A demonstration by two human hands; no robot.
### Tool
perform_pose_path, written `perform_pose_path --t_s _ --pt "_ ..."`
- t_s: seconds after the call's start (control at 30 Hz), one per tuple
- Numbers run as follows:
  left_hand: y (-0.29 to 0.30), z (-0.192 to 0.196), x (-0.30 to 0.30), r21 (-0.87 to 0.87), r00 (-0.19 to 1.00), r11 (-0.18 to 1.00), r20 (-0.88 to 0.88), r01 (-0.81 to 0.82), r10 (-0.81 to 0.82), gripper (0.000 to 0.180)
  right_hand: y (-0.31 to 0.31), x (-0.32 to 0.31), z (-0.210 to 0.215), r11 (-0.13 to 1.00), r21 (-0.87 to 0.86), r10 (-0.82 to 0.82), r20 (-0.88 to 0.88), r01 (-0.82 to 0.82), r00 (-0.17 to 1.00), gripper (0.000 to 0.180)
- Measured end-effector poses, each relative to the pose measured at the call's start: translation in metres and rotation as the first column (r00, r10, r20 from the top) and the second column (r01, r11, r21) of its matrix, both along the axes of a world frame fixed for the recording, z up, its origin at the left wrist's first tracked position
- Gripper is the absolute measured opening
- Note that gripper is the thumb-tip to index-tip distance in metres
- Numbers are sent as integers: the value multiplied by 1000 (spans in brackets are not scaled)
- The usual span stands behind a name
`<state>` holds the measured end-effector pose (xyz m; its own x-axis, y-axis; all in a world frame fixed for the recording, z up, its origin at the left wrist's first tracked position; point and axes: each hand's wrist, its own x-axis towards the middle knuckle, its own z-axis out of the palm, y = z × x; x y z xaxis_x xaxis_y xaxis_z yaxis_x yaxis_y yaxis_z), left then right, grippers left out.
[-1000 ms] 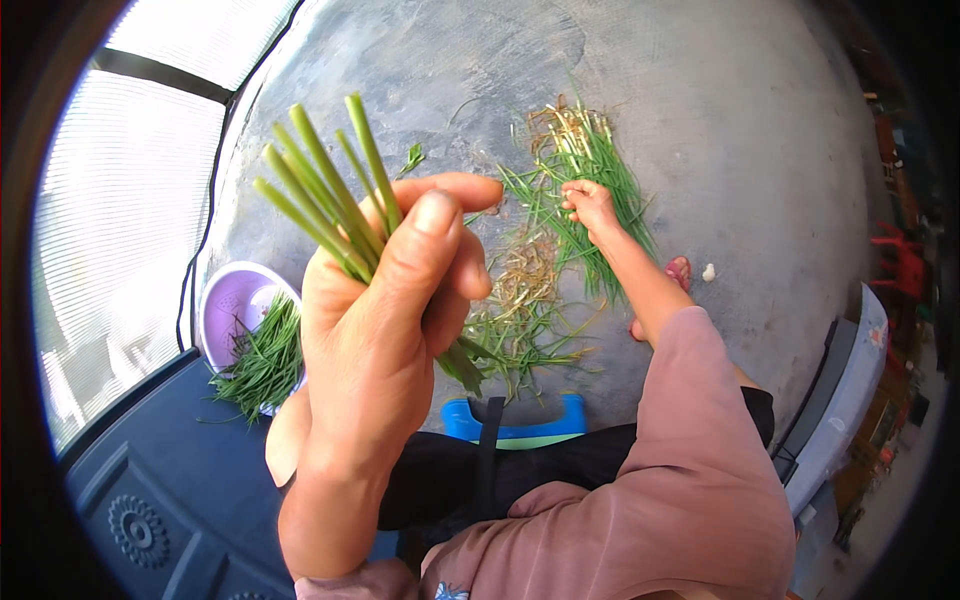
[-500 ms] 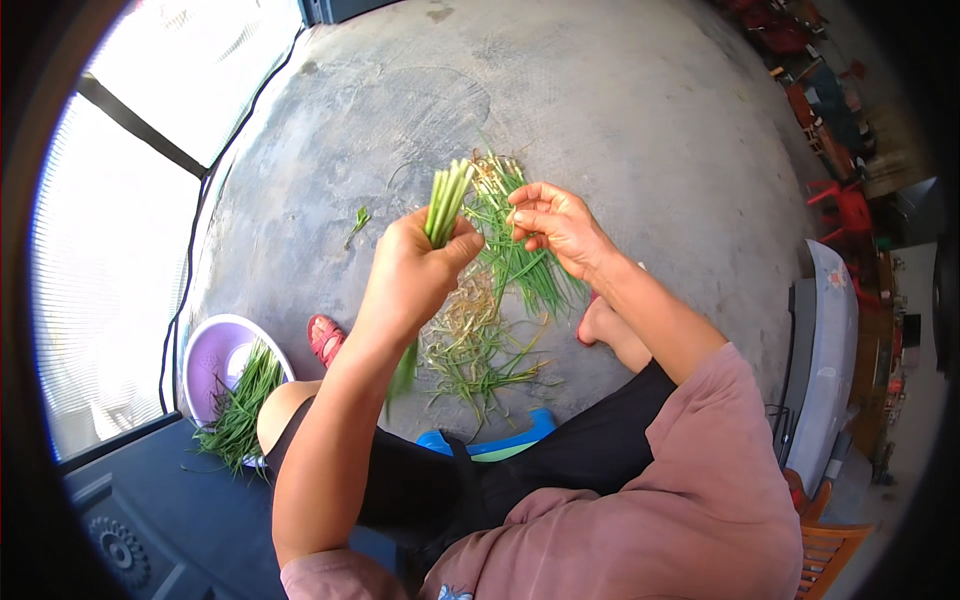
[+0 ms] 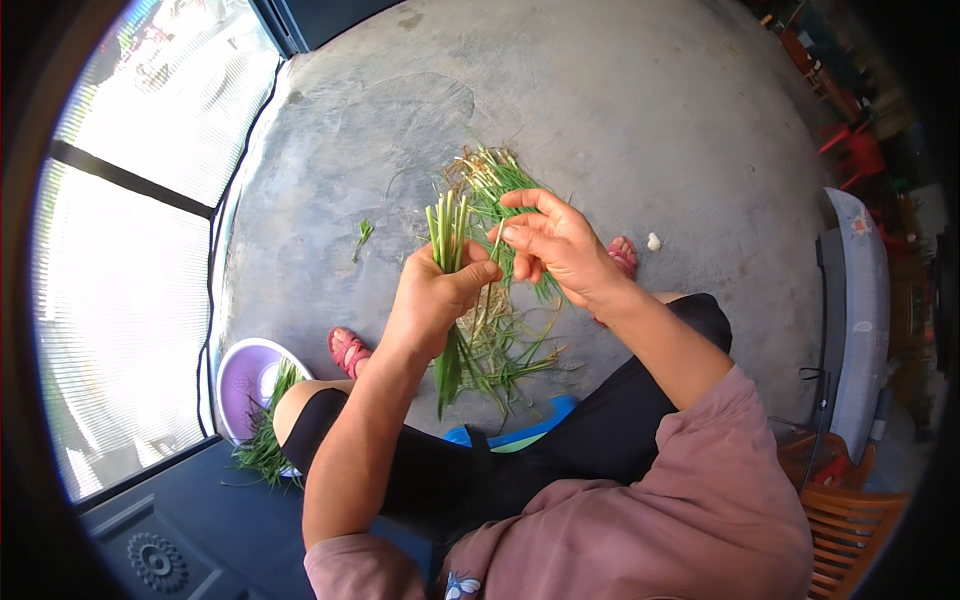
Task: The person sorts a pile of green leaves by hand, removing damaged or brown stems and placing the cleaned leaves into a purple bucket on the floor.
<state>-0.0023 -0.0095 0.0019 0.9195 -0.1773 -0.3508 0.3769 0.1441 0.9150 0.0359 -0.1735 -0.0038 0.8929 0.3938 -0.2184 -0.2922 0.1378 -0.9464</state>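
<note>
My left hand (image 3: 428,298) is closed around a bundle of chives (image 3: 447,228), pale stem ends up and green leaves hanging below the fist. My right hand (image 3: 568,250) is close beside it, with thumb and fingertips pinched on a thin chive stem (image 3: 497,246) that stands apart from the bundle. Beyond the hands lies a pile of chives (image 3: 488,172) on the floor, partly hidden by my right hand. Nearer to me, below the hands, loose leaves and dry trimmings (image 3: 508,355) are scattered.
A purple basin (image 3: 237,400) at the left has green chives (image 3: 265,445) hanging over its rim. A small sprig (image 3: 362,238) and a white lump (image 3: 654,242) lie on the concrete floor (image 3: 600,110). Between my legs shows a blue stool edge (image 3: 545,420); a wooden chair (image 3: 850,530) stands at right.
The view has shifted. My left hand has lowered a little, and its bundle looks more spread. A single stem now shows between my hands, at my right fingertips.
</note>
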Motion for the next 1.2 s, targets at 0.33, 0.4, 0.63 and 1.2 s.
perform_pose_path --t_s 0.33,0.4,0.63,1.2 --pt "-1 5 1 -59 999 998 -49 -23 20 7 -6 -3 -5 983 -15 178 -118 -181 977 18" --pt "-1 7 1 -51 999 999 -54 -10 7 9 -5 -4 -1 983 -73 162 -87 -168 983 14" --pt "3 5 -5 -31 997 999 -79 21 -23 10 -1 -9 -7 909 -414 99 328 48 939 8" --pt "13 2 -9 -153 982 986 -187 -65 35 12 -13 -1 -7 849 -471 311 79 -240 947 29"
